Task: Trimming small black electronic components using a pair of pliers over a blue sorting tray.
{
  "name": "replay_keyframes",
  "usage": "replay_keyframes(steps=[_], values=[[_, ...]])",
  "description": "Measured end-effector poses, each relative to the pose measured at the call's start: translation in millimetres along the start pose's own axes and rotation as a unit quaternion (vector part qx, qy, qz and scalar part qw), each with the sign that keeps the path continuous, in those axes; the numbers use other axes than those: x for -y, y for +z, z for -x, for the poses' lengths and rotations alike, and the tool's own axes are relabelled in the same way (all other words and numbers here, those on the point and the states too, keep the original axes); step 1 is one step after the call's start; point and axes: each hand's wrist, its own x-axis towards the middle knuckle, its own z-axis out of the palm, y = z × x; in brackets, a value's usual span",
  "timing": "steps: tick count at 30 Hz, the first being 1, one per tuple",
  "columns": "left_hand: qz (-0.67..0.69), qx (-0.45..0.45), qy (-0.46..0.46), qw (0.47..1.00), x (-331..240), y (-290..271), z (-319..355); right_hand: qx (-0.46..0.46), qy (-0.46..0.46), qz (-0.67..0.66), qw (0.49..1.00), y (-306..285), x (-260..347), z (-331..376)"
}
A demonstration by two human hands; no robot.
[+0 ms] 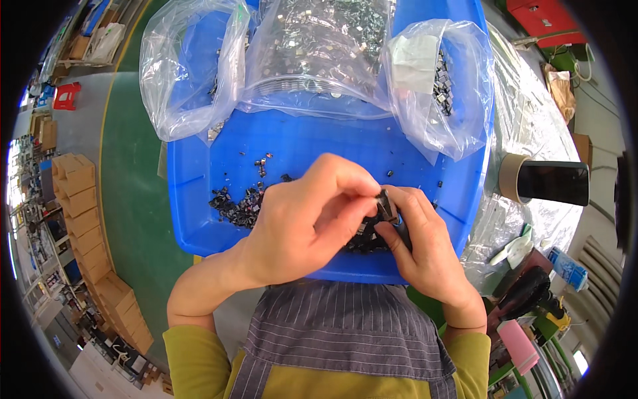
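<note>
Over the near part of a blue plastic tray [319, 139], my two hands meet around a small dark metallic piece [387, 209]. The right hand [430, 246] grips this piece between thumb and fingers; its exact kind is too small to tell. A dark rounded edge [403, 234] shows beside the right thumb. My left hand [292, 216] is closed in a pinch, thumb and forefinger touching the piece's upper end; whatever lies between those tips is hidden. Under and beside my hands lies a loose pile of small black and silvery parts [239, 207], partly covered by the left hand.
A large clear bag [319, 50] full of small metallic parts lies at the tray's far side. Open clear bags stand at left [156, 86] and right [472, 100]. On the foil-covered surface at right are a tape roll [510, 178] and a phone [555, 183]. Cardboard boxes [83, 206] line the left.
</note>
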Motion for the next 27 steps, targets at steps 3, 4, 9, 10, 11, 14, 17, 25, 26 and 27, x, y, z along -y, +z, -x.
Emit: replay_keyframes(steps=[3,4,9,10,11,14,17,25,26,27], values=[[-0.004,-0.010,0.016,1.000,-1.5,-1.2,0.9,-0.006,-0.008,0.016,1.000,2.0,0.1,-2.4],[-0.023,-0.015,0.025,0.999,-1.7,-1.9,0.9,-0.013,-0.011,0.021,1.000,1.9,0.9,-3.3],[-0.054,-0.053,0.028,0.997,0.4,0.2,0.9,0.007,-0.013,0.014,1.000,1.5,0.5,-4.8],[-0.083,-0.061,0.043,0.994,-1.0,0.3,-0.7,0.009,-0.008,0.012,1.000,0.8,1.3,-4.6],[-0.112,-0.068,0.058,0.990,-1.7,0.6,-1.9,0.009,-0.007,0.013,1.000,-0.5,1.7,-4.2],[-0.161,-0.064,0.097,0.980,1.5,-0.7,-0.9,0.008,0.002,-0.007,1.000,0.6,0.7,-5.5],[-0.150,-0.081,0.104,0.980,4.9,2.2,1.1,0.018,0.007,-0.016,1.000,0.0,0.5,-6.6],[0.008,-0.041,-0.034,0.999,-4.4,3.2,1.2,0.028,0.028,-0.054,0.998,-2.0,5.2,-6.5],[0.012,-0.031,-0.036,0.999,-4.5,3.1,1.2,0.028,0.028,-0.054,0.998,-2.3,5.4,-6.5],[0.015,-0.020,-0.038,0.999,-4.4,3.0,1.5,0.029,0.031,-0.056,0.998,-2.1,5.6,-6.5]])
